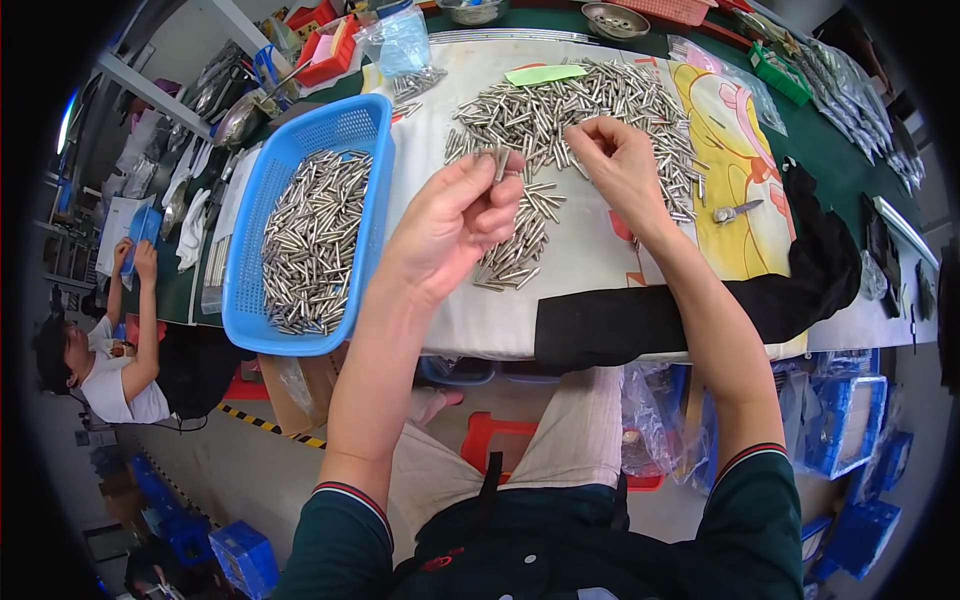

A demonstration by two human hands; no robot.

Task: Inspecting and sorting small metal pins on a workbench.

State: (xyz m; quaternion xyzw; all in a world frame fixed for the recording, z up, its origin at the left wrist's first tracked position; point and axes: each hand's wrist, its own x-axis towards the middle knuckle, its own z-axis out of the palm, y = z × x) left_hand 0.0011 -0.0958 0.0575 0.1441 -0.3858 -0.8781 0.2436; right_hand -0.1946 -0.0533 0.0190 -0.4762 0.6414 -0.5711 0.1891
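My left hand (445, 225) is raised over the table, palm up, pinching a small metal pin (501, 163) between thumb and fingers. To its right, my right hand (625, 170) hovers at the near side of a large pile of silvery metal pins (540, 115). Its thumb and forefinger are pressed together; whether anything is between them is too small to make out. A smaller heap of pins (512, 262) lies just beyond the left hand's fingers. Left of my left forearm stands a blue perforated basket (378, 215) holding many similar pins (315, 240).
A green paper slip (545, 74) rests on the big pile. Black cloth (620, 328) lies along the table's near edge, under my right forearm. A small bladed tool (738, 211) sits at right. Behind are a plastic bag (395, 42) and metal bowl (615, 20). Another person (130, 370) works far left.
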